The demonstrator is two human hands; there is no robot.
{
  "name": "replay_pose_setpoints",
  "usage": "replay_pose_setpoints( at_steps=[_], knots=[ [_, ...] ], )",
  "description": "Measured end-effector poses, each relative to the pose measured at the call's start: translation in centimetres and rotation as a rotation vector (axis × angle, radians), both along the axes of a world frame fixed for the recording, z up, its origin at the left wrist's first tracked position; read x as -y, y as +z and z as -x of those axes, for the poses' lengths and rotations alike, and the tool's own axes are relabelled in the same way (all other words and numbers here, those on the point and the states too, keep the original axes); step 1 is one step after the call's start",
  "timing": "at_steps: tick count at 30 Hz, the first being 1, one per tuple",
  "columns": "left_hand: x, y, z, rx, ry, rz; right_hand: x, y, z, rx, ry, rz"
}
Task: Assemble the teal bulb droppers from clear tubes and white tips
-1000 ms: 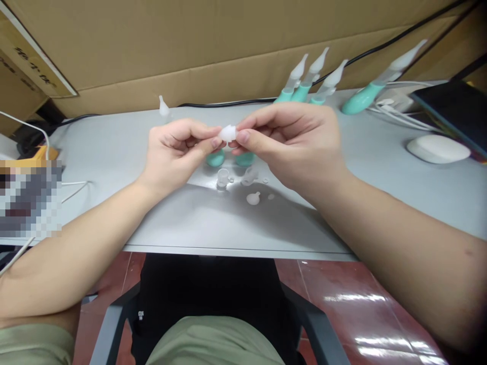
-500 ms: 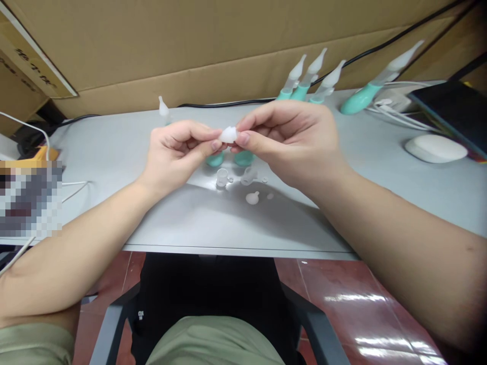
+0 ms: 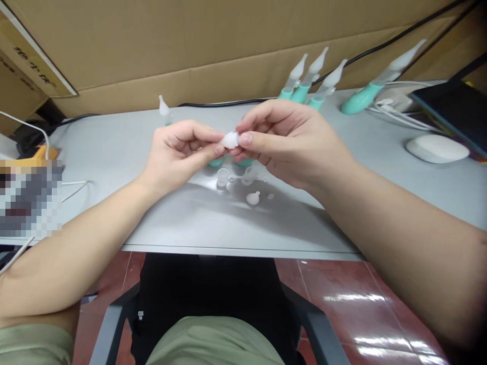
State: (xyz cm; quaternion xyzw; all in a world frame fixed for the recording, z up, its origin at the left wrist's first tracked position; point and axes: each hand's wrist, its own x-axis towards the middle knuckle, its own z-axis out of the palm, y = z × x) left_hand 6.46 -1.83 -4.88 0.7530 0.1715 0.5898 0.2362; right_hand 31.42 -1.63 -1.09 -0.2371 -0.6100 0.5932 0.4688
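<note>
Both hands have drifted slightly lower and to the right since a moment ago, and the small translucent white silicone cap [image 3: 230, 140] now sits a little nearer the grey table [image 3: 114, 147], tilted more towards the right hand [image 3: 292, 142]. It is still pinched from both sides — the left hand [image 3: 178, 152] closes thumb and forefinger on its left end, the right hand closes thumb and forefinger on its right end, the other fingers loosely curled. The grip looks unchanged, so the work on the cap seems to be a fine adjustment rather than a new step.

Directly below the hands lie loose parts on the table: a small clear plastic cup [image 3: 222, 178] — whether anything sits inside it cannot be told — a second clear piece [image 3: 248, 176] beside it, and a white round-headed plug [image 3: 253, 197]. Behind, teal-handled tools with translucent tips [image 3: 304, 81] lean against the brown cardboard wall [image 3: 228, 45]. A white mouse [image 3: 437, 148] rests far right.
</note>
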Motion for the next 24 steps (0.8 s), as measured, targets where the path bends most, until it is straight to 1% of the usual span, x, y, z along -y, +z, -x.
replay_pose_setpoints(
  at_steps=[2,5,9,14,18,20,24],
  knots=[
    [0.2,0.1,-0.1,-0.013,-0.008,0.024,0.2,0.1,0.1,0.006,-0.022,-0.018],
    [0.2,0.0,-0.2,-0.018,-0.012,0.024,0.5,0.1,0.3,0.016,-0.079,-0.093],
    [-0.1,-0.2,-0.2,0.011,-0.002,-0.021,0.7,0.0,0.6,0.021,-0.127,-0.174],
    [-0.9,-0.7,0.1,0.036,-0.034,-0.079,0.9,-0.2,0.4,0.106,-0.186,-0.244],
    [-1.0,-0.8,0.0,0.045,-0.043,-0.074,1.0,-0.3,0.2,0.113,-0.215,-0.333],
    [-0.7,-0.8,-0.2,0.055,-0.016,-0.046,1.1,-0.3,0.2,0.108,-0.226,-0.337],
    [-0.3,-0.8,-0.2,0.053,0.051,0.005,1.2,-0.1,0.2,0.135,-0.240,-0.278]
  ],
)
